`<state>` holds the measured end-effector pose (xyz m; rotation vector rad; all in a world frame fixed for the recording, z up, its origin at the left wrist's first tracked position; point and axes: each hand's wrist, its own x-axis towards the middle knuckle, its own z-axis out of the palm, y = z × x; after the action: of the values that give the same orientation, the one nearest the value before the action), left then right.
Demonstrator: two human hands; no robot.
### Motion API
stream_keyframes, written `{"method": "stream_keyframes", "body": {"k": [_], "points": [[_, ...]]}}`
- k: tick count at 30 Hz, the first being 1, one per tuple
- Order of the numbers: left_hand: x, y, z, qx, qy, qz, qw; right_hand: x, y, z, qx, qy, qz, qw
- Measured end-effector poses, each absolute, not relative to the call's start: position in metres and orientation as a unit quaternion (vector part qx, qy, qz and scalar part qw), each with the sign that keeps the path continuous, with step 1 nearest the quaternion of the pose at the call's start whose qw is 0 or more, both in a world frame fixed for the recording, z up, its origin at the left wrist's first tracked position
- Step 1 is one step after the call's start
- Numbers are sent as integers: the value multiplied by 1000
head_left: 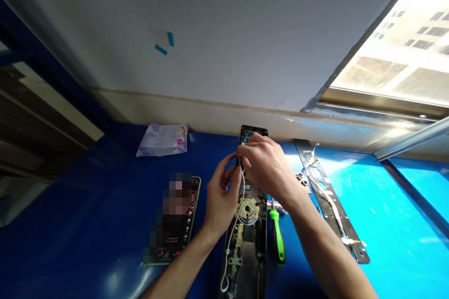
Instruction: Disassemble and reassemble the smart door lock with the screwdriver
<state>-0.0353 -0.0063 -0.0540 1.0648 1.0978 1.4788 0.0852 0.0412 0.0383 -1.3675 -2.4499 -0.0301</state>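
A long black lock housing lies open-side up on the blue tabletop, with a round metal part at its middle and a circuit board at its far end. Along its left side runs a thin white cable, looped at the near end. My left hand has thumb and fingers closed around the cable's upper stretch. Over the housing's upper part, my right hand is closed in a pinch, its fingertips meeting the left ones; what they grip is hidden.
A green-and-black screwdriver lies right of the housing, near small metal parts. Farther right is a black mounting plate with a taped cable bundle. On the left lie a lit phone and a lilac packet. Behind stands a wall.
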Motion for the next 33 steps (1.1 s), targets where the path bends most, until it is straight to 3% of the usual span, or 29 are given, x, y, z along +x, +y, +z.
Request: {"method": "stream_keyframes", "body": {"k": [23, 33], "points": [[-40, -8, -56, 469, 460, 596, 462, 82, 40, 30, -527, -821, 81, 206], [-40, -11, -56, 452, 462, 591, 483, 80, 39, 25, -559, -775, 120, 269]]}}
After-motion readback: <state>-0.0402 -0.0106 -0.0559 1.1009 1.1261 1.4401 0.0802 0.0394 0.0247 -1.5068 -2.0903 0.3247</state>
